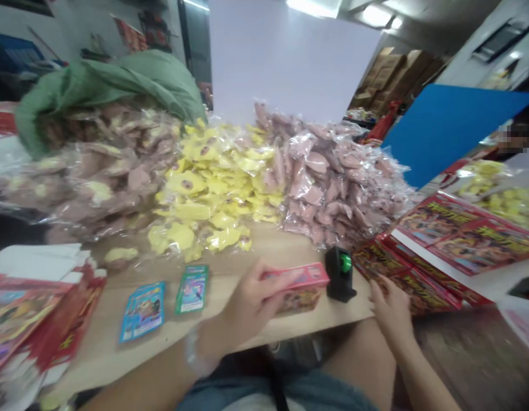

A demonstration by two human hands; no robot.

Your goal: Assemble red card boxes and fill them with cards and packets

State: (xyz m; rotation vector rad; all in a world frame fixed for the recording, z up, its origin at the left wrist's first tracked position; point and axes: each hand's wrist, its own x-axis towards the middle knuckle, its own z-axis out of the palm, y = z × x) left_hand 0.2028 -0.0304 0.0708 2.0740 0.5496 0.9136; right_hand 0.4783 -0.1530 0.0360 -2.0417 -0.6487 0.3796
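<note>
My left hand (251,299) is closed around a small red printed box (301,294), which lies on its side at the table's front. Just right of the box stands a black holder (340,274) with a round green part in it. My right hand (391,308) is beside the red printed display boxes (412,277), its fingers curled together; whatever is between them is too blurred to make out. Left of my left hand lie a pack of green-edged cards (192,288) and some blue-edged cards (143,311).
Bagged yellow pieces (213,188) and bagged pinkish-brown pieces (328,177) are heaped across the table's back. A green sack (119,80) spills more bags at left. Folded red cartons (37,308) fill the left edge. A blue panel (453,131) stands behind at right.
</note>
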